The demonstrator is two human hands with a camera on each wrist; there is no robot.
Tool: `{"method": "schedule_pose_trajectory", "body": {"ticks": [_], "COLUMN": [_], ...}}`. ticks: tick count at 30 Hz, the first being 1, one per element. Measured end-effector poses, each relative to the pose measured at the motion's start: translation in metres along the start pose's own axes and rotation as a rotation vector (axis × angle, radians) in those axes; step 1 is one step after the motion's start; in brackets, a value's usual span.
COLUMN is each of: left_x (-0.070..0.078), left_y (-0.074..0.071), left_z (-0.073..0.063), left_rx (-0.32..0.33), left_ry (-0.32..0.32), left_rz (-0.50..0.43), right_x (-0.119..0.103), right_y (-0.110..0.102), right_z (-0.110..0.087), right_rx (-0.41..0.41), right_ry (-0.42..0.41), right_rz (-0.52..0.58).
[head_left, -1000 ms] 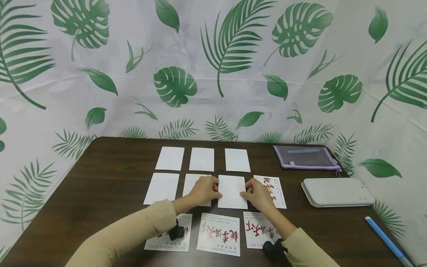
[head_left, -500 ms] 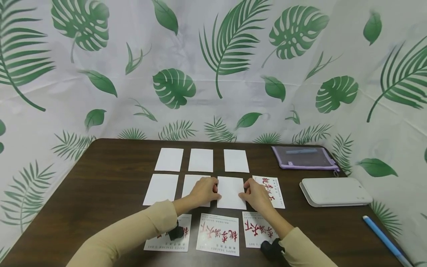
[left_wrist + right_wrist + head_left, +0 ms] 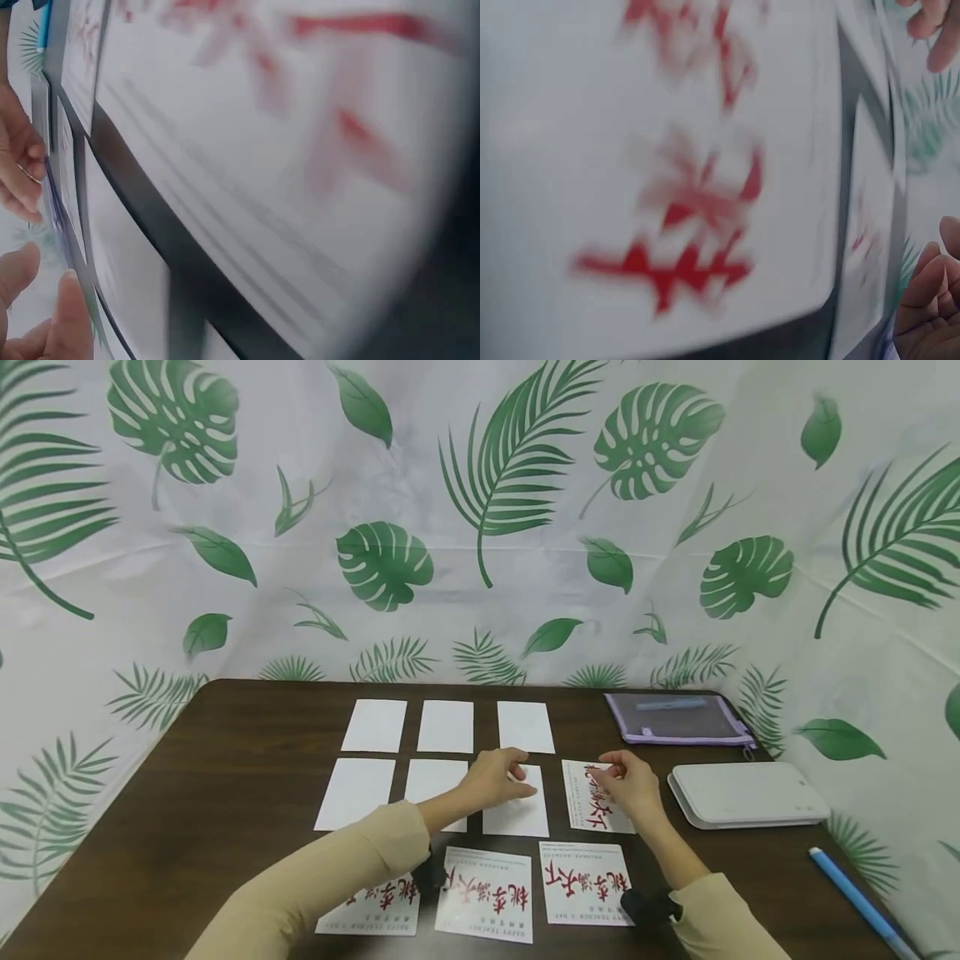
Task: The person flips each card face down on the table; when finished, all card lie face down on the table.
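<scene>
Soft, even light fills the head view and leaves the leaf pattern on the cloth (image 3: 300, 568) easy to make out. The blank cards (image 3: 377, 725) come out almost flat white, while the brown table (image 3: 240, 760) stays dark around them. Small print on the printed cards (image 3: 483, 920) is too fine to read clearly.

Both wrist views look dimmer and greyer. In the left wrist view, the nearest card is far out of focus, its red strokes smeared and its right side fading into dark blur; the fingers (image 3: 71, 322) look crisper. In the right wrist view, red strokes show doubled, ghosted edges, and a faint pale patch lightens the left side.
</scene>
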State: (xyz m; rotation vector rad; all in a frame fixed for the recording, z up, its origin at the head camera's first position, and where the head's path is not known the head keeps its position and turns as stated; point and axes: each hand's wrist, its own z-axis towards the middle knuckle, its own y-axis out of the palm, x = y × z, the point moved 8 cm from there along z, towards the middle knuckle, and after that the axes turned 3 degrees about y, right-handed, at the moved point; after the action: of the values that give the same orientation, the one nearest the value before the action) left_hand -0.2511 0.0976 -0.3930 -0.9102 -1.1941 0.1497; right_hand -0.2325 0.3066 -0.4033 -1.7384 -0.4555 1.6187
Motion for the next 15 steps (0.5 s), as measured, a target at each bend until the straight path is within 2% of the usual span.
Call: {"method": "schedule_pose_trajectory", "body": {"ticks": [7, 15], "left_x": [0.015, 0.013], "left_y": [0.030, 0.047], "left_z": [0.023, 0.037], "left_rx": [-0.046, -0.067], "left_ry": [-0.050, -0.120], "left_rz": [-0.134, -0.187], "right_x": [0.025, 0.034], "right_y": [-0.007, -0.008], "right_z": [0.007, 0.015], "right_rx": [0.003, -0.044], "right_ry": [0.020, 0.032], "right_rz": [-0.029, -0.017]}}
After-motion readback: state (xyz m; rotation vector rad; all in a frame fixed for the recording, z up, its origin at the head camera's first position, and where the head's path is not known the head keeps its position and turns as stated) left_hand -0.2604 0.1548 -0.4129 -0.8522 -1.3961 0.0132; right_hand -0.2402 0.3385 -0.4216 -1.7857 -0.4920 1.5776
